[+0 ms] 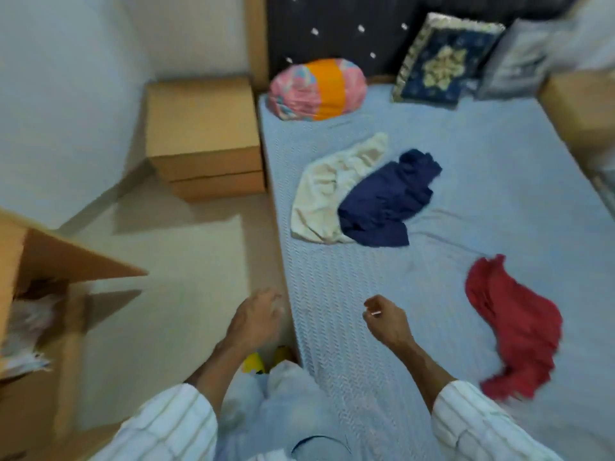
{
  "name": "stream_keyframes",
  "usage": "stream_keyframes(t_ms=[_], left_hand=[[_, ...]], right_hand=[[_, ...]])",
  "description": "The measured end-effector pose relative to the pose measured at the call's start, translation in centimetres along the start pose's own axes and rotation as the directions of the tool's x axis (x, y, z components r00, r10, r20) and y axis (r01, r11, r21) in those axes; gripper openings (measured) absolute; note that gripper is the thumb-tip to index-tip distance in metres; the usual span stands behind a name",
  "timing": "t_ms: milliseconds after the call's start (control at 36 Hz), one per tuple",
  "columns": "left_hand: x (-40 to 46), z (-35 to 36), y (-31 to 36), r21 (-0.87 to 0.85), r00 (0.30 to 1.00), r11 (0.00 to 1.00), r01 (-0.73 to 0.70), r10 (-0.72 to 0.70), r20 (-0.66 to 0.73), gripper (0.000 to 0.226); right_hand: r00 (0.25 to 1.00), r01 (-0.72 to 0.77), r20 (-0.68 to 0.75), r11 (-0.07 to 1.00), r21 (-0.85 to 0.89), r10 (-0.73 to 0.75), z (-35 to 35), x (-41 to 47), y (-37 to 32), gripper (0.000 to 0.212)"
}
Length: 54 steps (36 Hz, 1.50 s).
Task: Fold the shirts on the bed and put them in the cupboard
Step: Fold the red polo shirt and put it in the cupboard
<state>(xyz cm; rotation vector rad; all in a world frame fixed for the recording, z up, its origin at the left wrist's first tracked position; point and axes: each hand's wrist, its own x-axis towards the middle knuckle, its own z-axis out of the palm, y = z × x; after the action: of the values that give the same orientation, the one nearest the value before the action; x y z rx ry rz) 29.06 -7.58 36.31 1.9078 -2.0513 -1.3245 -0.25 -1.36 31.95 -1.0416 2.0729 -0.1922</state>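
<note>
Head view, blurry. My left hand [256, 319] is over the floor at the bed's near-left edge, fingers loosely spread, holding nothing. My right hand [386, 322] is over the bed [499, 168], fingers curled in; there's a small white glint at the fingertips, can't tell if I'm pinching something. Both sleeves striped white. Red shirt [514, 324] lies crumpled to the right of my right hand, apart from it. Further up, navy shirt [387, 202] lies bunched, overlapping the right edge of the cream shirt [327, 194]. Open cupboard [40, 281] at left, near me, door swung out, clutter inside too blurred to identify. Far end: pink-and-orange bolster [316, 89], blue patterned pillow [444, 63] against the dark headboard [349, 31]. Wooden nightstand [203, 134] left of the bed.
</note>
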Motion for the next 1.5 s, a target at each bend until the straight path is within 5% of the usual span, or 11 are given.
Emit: stream_keyframes(t_ms=[250,583,806,1083,1222,1306,1417,1500], left_hand=[[3.4,11.6,-0.4,0.019,0.938,0.997,-0.07,0.059,0.342,0.034],[13.5,27.8,-8.3,0.087,0.847,0.983,-0.164,0.095,0.522,0.045],[17.2,35.7,-9.6,0.339,0.864,0.873,-0.351,0.162,0.476,0.061],[18.9,38.3,-6.9,0.454,0.946,0.863,-0.221,0.076,0.315,0.062],[14.6,40.3,-6.2,0.511,0.989,0.85,-0.129,0.077,0.123,0.065],[11.4,42.4,-4.8,0.496,0.991,0.865,-0.073,0.006,0.135,0.061],[9.4,44.8,-2.2,0.479,0.989,0.874,-0.086,0.017,0.147,0.055],[8.8,47.1,-0.2,0.446,0.988,0.885,-0.132,0.079,0.136,0.06]], right_hand=[[0.96,-0.28,0.03,0.96,0.015,0.279,3.5,-0.8,12.5,0.03],[0.969,-0.243,0.019,0.963,-0.113,0.247,13.8,9.8,20.4,0.052],[0.982,-0.175,-0.106,0.958,-0.228,0.154,17.9,14.5,25.5,0.083],[0.987,0.049,-0.144,0.988,-0.147,-0.071,19.3,17.1,31.1,0.089],[0.972,0.19,-0.111,0.971,-0.144,-0.206,18.6,16.8,31.7,0.095],[0.961,0.258,-0.064,0.957,-0.129,-0.268,17.8,16.4,32.3,0.107],[0.95,0.311,-0.029,0.95,0.006,-0.311,15.0,15.8,34.3,0.072],[0.953,0.282,-0.131,0.958,0.061,-0.272,11.4,15.6,38.4,0.056]])
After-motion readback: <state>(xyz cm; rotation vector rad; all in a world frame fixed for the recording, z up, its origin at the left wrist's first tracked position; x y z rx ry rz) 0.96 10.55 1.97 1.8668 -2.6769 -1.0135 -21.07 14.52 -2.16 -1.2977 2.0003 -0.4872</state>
